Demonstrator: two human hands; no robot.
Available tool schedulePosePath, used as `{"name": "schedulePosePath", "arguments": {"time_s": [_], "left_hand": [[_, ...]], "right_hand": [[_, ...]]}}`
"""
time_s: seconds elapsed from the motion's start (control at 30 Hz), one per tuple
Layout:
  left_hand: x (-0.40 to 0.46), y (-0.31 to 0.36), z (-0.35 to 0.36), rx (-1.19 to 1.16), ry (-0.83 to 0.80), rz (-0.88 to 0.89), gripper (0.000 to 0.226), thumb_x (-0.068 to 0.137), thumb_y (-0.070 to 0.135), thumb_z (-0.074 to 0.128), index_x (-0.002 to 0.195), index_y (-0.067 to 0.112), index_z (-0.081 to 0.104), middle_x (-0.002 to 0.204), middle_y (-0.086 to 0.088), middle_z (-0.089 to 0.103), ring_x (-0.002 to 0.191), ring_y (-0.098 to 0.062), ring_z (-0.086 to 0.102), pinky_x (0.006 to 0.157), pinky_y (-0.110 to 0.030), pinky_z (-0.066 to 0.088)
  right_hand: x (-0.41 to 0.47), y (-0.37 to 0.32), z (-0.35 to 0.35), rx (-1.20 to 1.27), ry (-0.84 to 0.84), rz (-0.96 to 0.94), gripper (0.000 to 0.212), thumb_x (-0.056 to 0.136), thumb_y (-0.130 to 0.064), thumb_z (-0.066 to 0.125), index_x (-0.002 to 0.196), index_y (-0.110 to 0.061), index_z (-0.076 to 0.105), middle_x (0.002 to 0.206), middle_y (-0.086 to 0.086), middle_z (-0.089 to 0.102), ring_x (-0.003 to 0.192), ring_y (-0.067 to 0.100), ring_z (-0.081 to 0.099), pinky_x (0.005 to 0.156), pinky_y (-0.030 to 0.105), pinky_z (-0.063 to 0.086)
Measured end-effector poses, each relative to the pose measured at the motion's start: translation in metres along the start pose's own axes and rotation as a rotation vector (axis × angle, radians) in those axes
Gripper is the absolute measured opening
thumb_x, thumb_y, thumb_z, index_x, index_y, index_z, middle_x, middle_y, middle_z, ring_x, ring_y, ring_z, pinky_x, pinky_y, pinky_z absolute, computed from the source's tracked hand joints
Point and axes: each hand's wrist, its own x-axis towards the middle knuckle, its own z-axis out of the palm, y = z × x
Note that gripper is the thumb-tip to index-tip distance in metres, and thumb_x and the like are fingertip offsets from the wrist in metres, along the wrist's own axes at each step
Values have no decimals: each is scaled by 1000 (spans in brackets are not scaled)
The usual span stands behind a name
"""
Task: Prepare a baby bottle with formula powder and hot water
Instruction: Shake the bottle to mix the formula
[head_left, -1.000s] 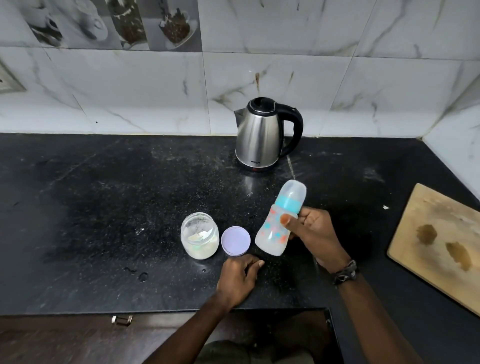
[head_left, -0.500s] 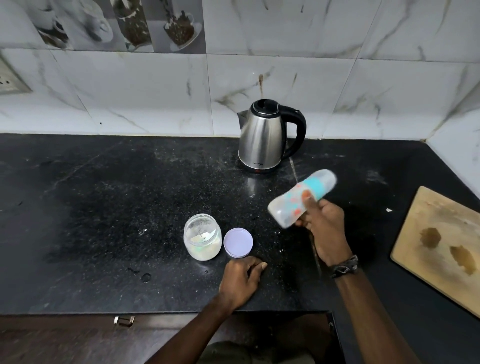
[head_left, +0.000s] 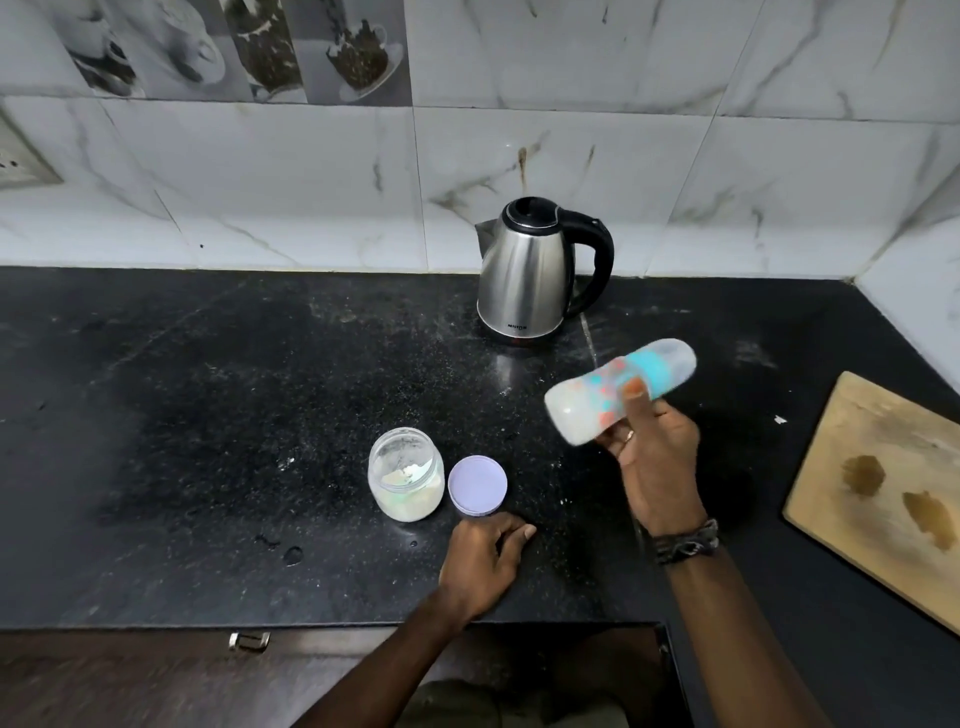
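One wide-angle view from a camera on my head, looking forward and steeply down onto a black stone counter from close above. The counter's front edge runs across the lower frame, with my forearms entering from 6 o'clock. The marble-tiled wall fills the top, toward 12 o'clock, its tile lines bowed by the lens. An electric kettle stands at the back, just right of centre. A wooden cutting board is cut off at 3 o'clock.
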Motion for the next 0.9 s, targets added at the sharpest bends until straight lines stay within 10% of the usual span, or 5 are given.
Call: {"name": "schedulePosePath", "arguments": {"time_s": [0.13,0.33,0.77,0.9], "left_hand": [[-7,-1,2,2,15,-4,24,98,38,62,87,21,76,66,7,69,58,-1,58,58,-33,50],[0,0,-1,3,8,4,25,98,38,62,87,20,76,67,8,69,59,-1,59,58,-34,51],[-6,-3,1,4,37,-6,20,97,36,66,86,22,75,67,10,68,57,4,53,56,-29,47],[-1,-1,1,10,38,7,20,97,34,66,85,21,76,67,8,69,57,6,52,57,-26,45]], "right_hand": [[-4,7,1,-376,-208,-3,25,76,-8,78,100,-9,71,83,-2,78,78,12,74,65,21,57],[5,0,-4,-120,17,-27,40,69,-34,78,99,-7,71,90,5,78,81,18,73,68,31,60],[-4,-1,-9,-347,-314,20,41,63,-21,88,99,-8,73,96,12,77,86,24,75,74,32,61],[3,-5,-8,-128,-71,-3,42,65,-34,83,97,-10,71,91,5,78,83,19,74,70,32,62]]}}
